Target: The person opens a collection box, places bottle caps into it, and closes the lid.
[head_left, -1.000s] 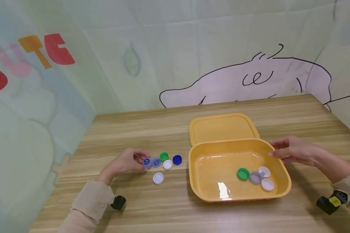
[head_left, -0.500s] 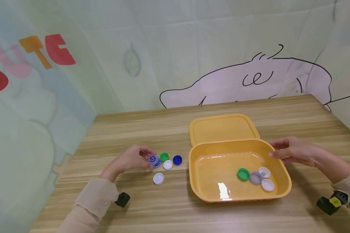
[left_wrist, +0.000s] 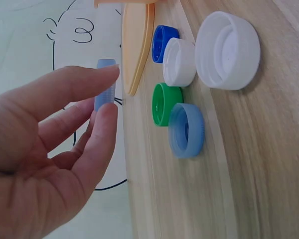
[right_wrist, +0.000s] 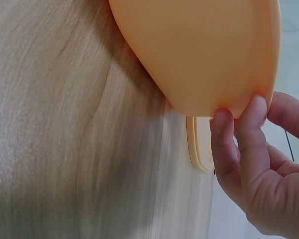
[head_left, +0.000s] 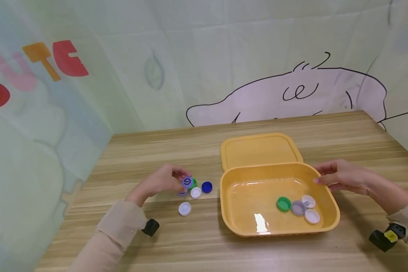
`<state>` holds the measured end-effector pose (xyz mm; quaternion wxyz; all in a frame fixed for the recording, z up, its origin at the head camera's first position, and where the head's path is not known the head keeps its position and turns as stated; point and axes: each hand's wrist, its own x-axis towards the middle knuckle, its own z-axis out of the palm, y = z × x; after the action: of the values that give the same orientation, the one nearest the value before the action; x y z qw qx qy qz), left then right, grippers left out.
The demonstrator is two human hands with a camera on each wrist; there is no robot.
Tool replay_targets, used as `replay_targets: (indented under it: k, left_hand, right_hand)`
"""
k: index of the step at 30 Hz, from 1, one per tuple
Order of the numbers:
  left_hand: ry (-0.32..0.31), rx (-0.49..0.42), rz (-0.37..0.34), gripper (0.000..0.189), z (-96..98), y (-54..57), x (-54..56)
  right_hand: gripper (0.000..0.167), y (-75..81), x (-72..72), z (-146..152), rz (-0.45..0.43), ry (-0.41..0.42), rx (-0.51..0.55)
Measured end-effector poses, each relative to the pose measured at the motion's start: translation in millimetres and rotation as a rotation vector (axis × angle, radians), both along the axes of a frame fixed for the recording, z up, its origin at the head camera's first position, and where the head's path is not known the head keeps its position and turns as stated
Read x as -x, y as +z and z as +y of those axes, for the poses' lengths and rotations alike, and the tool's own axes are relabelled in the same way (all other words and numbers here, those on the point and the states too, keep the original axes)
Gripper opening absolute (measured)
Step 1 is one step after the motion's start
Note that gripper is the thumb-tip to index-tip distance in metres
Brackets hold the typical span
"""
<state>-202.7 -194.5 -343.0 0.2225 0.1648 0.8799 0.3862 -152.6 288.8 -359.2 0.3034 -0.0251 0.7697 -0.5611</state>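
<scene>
Between thumb and fingers, my left hand (head_left: 161,179) pinches a light blue-purple bottle cap (head_left: 187,183) with a dark mark, raised above the table. Below it in the left wrist view are a second light blue cap (left_wrist: 187,132), a green cap (left_wrist: 166,105), a small white cap (left_wrist: 179,62), a dark blue cap (left_wrist: 164,42) and a nearer white cap (left_wrist: 226,50). My right hand (head_left: 345,177) holds the right end of the yellow box (head_left: 239,204), thumb over the rim and fingers against the outer wall.
Inside the box lie a green cap (head_left: 283,204), a greyish-purple cap (head_left: 298,207) and two white caps (head_left: 311,216). Behind it the yellow lid (head_left: 261,151) lies flat on the wooden table (head_left: 156,151). A printed cloth (head_left: 173,56) hangs along the back.
My left hand has lifted one light blue-purple cap and carried it right, over the other one and toward the green cap. The right hand and box have stayed put.
</scene>
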Motion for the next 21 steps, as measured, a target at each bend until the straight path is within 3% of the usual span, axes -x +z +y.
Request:
replay_targets:
  k: [13,21]
  left_hand:
    - [-0.014,0.022,-0.012,0.039,22.6,4.3,4.2]
    - [-0.059,0.014,0.005,0.04,35.4,8.0,5.8]
  right_hand:
    - [0.059,0.2,0.0,0.3,-0.001,0.003,0.003]
    - [0.06,0.0,-0.5,-0.2,0.002,-0.004,-0.012]
